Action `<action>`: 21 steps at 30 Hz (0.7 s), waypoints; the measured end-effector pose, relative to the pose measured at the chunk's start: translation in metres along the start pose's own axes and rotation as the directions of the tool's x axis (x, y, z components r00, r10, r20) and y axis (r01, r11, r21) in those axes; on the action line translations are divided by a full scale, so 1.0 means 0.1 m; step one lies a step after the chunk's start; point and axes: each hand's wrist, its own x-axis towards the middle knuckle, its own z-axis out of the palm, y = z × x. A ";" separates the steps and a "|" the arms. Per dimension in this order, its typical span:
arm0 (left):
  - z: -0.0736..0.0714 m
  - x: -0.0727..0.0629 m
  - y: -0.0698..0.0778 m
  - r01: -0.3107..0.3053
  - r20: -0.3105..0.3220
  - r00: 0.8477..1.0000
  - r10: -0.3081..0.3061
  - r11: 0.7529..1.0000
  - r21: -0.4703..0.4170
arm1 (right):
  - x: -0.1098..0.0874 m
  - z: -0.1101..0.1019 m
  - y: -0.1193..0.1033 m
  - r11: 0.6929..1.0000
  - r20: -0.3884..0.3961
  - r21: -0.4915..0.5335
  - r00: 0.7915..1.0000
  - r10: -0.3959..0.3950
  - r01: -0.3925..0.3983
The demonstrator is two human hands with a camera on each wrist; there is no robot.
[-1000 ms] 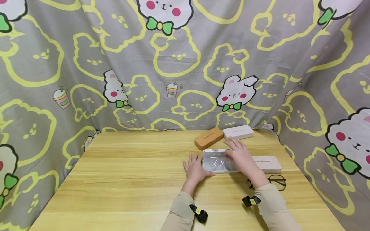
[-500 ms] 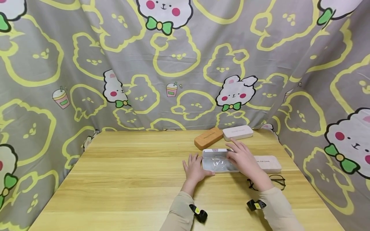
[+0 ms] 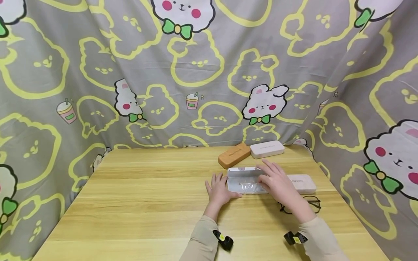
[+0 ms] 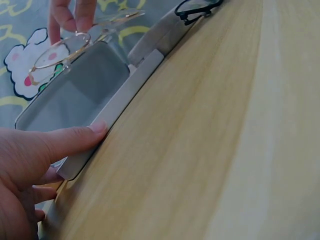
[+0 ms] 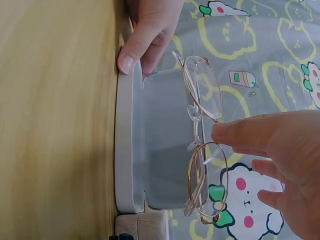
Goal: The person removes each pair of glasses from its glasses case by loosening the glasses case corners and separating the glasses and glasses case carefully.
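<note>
An open glasses case [image 3: 238,174] with a grey lining lies on the table. My left hand [image 3: 218,191] grips its left end, thumb on the front wall and the other fingers around the end, as the left wrist view shows. My right hand [image 3: 279,185] pinches gold-rimmed glasses [image 5: 196,131] near the bridge. In the right wrist view the glasses stand just above the case's tray, with their clear-tipped temples folded behind the round lenses. In the head view the fingers hide part of the case's right side.
A closed pale case [image 3: 303,183] sits right of the open one, with black-framed glasses [image 3: 311,204] in front of it. Farther back are an orange case [image 3: 234,156] and a white case [image 3: 267,149]. A patterned curtain [image 3: 150,105] hangs behind the table.
My right hand has moved slightly right and toward me, its forearm swinging right, and the gold-rimmed glasses have shifted with it. My left hand has stayed on the case.
</note>
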 end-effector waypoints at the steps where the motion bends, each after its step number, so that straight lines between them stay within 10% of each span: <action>1: 0.00 0.00 0.00 -0.001 -0.003 1.000 0.001 1.000 -0.004 | -0.01 -0.01 -0.01 1.000 0.002 -0.003 1.000 -0.004 0.004; 21: 0.00 -0.01 0.00 -0.001 -0.001 1.000 0.001 1.000 0.011 | -0.15 0.11 -0.12 0.998 0.017 -0.002 0.998 -0.060 0.060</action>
